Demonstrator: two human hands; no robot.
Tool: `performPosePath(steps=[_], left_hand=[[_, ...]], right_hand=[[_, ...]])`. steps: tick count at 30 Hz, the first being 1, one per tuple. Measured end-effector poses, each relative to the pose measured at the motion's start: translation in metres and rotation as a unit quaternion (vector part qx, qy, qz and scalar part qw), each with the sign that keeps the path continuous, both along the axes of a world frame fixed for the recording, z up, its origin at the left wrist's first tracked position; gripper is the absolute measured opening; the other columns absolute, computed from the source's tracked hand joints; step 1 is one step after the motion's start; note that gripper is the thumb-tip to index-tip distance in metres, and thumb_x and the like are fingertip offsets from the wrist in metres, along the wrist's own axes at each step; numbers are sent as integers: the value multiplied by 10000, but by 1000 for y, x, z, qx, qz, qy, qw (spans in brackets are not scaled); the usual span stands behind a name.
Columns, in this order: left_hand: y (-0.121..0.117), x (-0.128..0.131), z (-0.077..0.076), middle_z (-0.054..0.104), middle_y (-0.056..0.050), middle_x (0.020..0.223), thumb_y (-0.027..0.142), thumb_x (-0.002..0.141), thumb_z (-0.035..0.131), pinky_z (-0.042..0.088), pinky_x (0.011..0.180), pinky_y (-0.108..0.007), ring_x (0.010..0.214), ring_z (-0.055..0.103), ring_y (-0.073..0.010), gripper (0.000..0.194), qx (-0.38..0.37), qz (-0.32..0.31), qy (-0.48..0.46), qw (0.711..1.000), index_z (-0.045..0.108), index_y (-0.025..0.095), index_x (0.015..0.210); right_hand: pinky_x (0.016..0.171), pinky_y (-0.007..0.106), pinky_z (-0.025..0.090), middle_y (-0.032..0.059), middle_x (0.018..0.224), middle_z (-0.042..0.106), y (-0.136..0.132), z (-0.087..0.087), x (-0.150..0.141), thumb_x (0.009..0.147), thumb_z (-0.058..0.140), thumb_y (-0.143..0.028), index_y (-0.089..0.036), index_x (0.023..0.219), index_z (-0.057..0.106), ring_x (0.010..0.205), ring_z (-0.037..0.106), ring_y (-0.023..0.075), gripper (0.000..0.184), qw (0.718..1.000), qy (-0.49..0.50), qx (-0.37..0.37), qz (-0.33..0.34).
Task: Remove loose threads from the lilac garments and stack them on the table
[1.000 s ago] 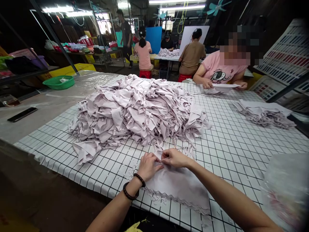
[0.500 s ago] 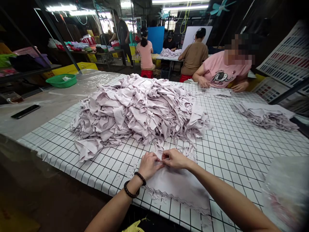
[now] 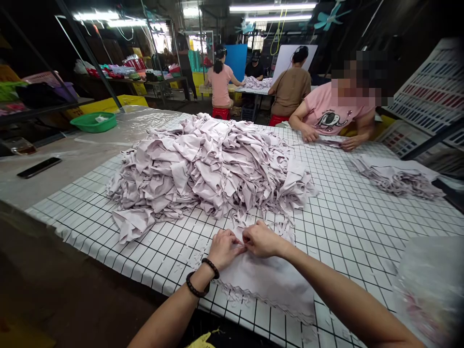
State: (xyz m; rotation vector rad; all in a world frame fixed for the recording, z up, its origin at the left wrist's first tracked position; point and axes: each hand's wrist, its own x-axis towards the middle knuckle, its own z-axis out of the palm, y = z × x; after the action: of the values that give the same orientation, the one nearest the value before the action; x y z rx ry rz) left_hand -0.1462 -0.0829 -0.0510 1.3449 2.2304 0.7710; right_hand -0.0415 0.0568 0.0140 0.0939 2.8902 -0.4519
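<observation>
My left hand (image 3: pixel 224 247) and my right hand (image 3: pixel 261 239) meet fingertip to fingertip, both pinched on the far edge of a flat stack of pale lilac fabric pieces (image 3: pixel 270 282) at the table's near edge. The stack has a zigzag-cut front edge. My left wrist wears two dark bead bracelets. Just beyond my hands rises a big loose heap of the same lilac fabric pieces (image 3: pixel 210 166) on the white black-gridded table cover (image 3: pixel 348 217).
A person in a pink shirt (image 3: pixel 331 113) handles fabric at the far right side, beside a smaller fabric stack (image 3: pixel 397 176). A green basin (image 3: pixel 94 122) and a phone (image 3: pixel 39 167) lie at the left. A clear plastic bag (image 3: pixel 431 285) sits near right. More people work at a table behind.
My hands have stayed pinched on the stack's edge, barely shifting. The person in pink has lowered both hands onto the fabric in front of them.
</observation>
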Motion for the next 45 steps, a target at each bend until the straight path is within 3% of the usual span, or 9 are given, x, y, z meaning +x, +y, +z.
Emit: performPosePath(steps=[10, 16, 20, 23, 26, 32, 36, 41, 45], left_hand=[[0, 1, 3, 615, -30, 914, 253, 812, 581, 355, 774, -321, 925, 497, -212, 117, -19, -33, 53, 998, 694, 230, 792], [-1, -3, 1, 617, -20, 942, 436, 822, 594, 361, 832, -361, 974, 493, -234, 210, -24, -26, 20, 999, 708, 259, 834], [-2, -1, 4, 612, -26, 968, 443, 818, 605, 374, 864, -384, 987, 503, -236, 218, -16, -17, 27, 999, 692, 250, 872], [-9, 7, 9, 580, -52, 1108, 439, 820, 606, 389, 900, -398, 1056, 498, -243, 295, 31, 19, 73, 997, 635, 236, 1031], [-18, 19, 11, 471, -74, 1338, 389, 907, 484, 345, 1005, -412, 1221, 422, -239, 342, 77, 23, 140, 987, 547, 233, 1205], [-27, 35, -12, 230, -56, 1536, 458, 950, 321, 218, 1112, -481, 1404, 196, -265, 567, 38, -141, 227, 963, 223, 251, 1469], [-23, 31, -28, 154, -72, 1552, 600, 898, 302, 165, 1110, -555, 1415, 140, -318, 724, -13, -82, 248, 965, 107, 236, 1492], [-19, 27, -31, 146, -106, 1547, 626, 879, 298, 133, 1106, -585, 1415, 110, -351, 763, -58, -5, 248, 967, 166, 178, 1482], [-15, 35, -17, 105, -146, 1546, 552, 905, 319, 85, 1118, -579, 1421, 67, -346, 758, -48, 46, 260, 963, 122, 102, 1482]], right_hand=[[890, 488, 298, 150, 790, 686, -25, -2, -26, 751, 588, -205, -108, 801, 685, 826, 616, 289, 146, 980, -67, 162, 95], [873, 419, 336, 87, 859, 687, 5, -2, -27, 787, 586, -187, -189, 830, 696, 930, 587, 259, 118, 992, -74, 73, 64], [865, 373, 365, 106, 1138, 600, 22, 2, -7, 792, 505, -48, -187, 1006, 651, 1062, 513, 253, 294, 993, 74, 84, -32], [810, 341, 414, 110, 1110, 592, 12, 1, 21, 833, 429, -32, -166, 1018, 618, 998, 531, 228, 296, 981, 143, 80, -102], [851, 347, 438, 137, 1154, 577, -12, -14, 59, 878, 367, -65, -138, 1071, 589, 1049, 528, 233, 303, 970, 175, 79, -151], [1086, 509, 252, 126, 1512, 279, -32, -80, 126, 925, 404, -417, -159, 1458, 255, 1394, 212, 296, 610, 943, 178, 153, -237], [1091, 575, 197, 77, 1542, 210, -18, -107, 143, 898, 365, -560, -221, 1500, 117, 1417, 140, 307, 734, 924, 132, 166, -317], [1108, 568, 175, 72, 1544, 201, -10, -114, 146, 884, 368, -587, -217, 1497, 143, 1421, 124, 299, 750, 918, 128, 143, -346], [1094, 594, 188, 96, 1540, 212, -10, -97, 147, 912, 362, -528, -220, 1450, 271, 1400, 218, 294, 626, 916, 143, 89, -363]])
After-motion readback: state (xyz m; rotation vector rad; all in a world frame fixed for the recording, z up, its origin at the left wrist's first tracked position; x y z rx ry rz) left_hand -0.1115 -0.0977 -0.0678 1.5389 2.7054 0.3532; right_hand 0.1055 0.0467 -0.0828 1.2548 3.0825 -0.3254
